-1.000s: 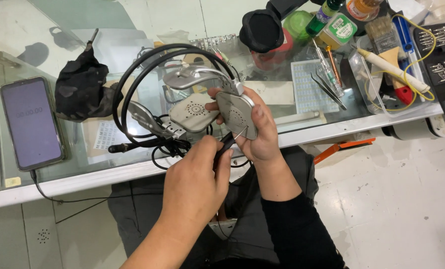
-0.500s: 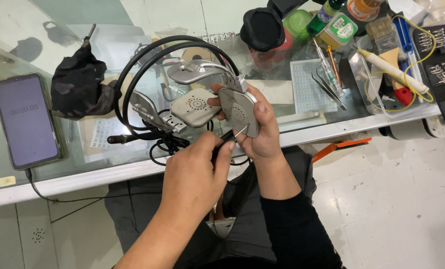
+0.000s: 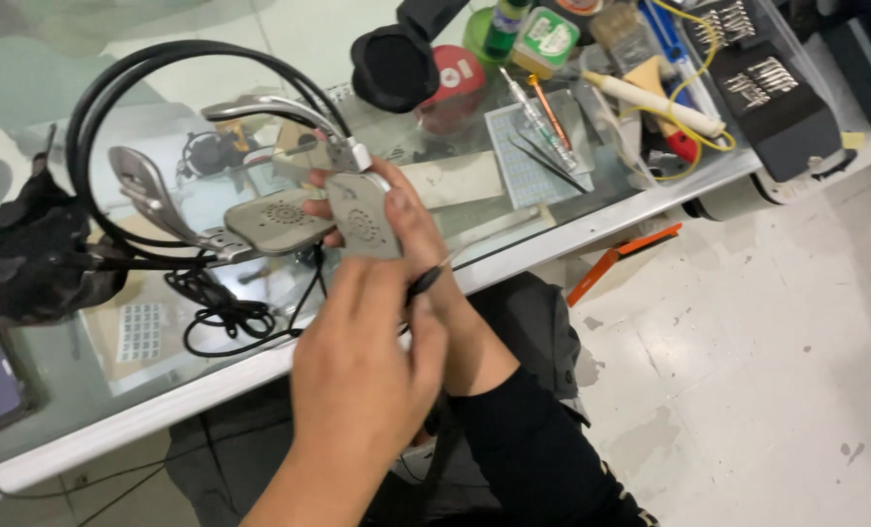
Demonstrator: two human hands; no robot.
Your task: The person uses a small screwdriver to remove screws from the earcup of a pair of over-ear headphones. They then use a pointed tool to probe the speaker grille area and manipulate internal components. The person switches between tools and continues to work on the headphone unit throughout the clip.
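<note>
Grey metal plates, each with a ring of small holes, make up the ear cups of the stripped headset [image 3: 289,220] that the hands work on above the near edge of the glass counter [image 3: 572,229]. The right hand [image 3: 411,239] comes from below in a black sleeve and curls its fingers round the nearer cup, thumb across its face, so that the cup stands nearly upright. The left hand [image 3: 362,366] sits in front of it, closer to the camera, fingers closed round a thin black tool [image 3: 425,283] whose tip points toward the held cup; the tip itself is hidden behind the hand. The other cup lies flat just left of the right hand, joined to a silvery curved arm. A double black headband loops up and away from the cups over the glass, and a black cable [image 3: 216,312] coils under it.

Left of the headband lies a dark crumpled pouch [image 3: 35,259]. Behind the hands a black round ear pad [image 3: 391,68] rests on a red round tin [image 3: 455,83]. Beside it stands a green bottle [image 3: 504,24] and a green-and-white labelled tub [image 3: 545,39]. To the right lie a pale rectangular sheet dotted with small parts [image 3: 523,161], tweezers [image 3: 543,161], a white-handled tool with yellow wire [image 3: 655,98], and a black tray of metal tips [image 3: 772,93]. An orange-and-black tool [image 3: 623,262] lies on the pale floor below.
</note>
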